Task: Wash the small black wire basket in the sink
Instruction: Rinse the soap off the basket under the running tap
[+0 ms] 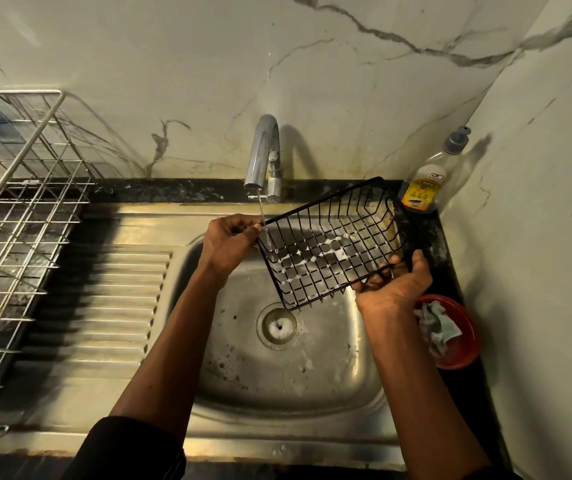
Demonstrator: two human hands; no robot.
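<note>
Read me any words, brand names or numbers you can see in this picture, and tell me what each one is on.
"CA": red letters on a small white patch on the label of the soap bottle standing in the corner right of the faucet; the reading is uncertain.
The print on the bottle's yellow label below that is too small and blurred to read.
No other text shows anywhere.

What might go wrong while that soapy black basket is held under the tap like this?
The wire basket is still foamy and gripped only at two corners by the left hand and right hand, so it might slip into the sink. The thin stream from the tap strikes one end only, so foam could remain elsewhere.
</note>
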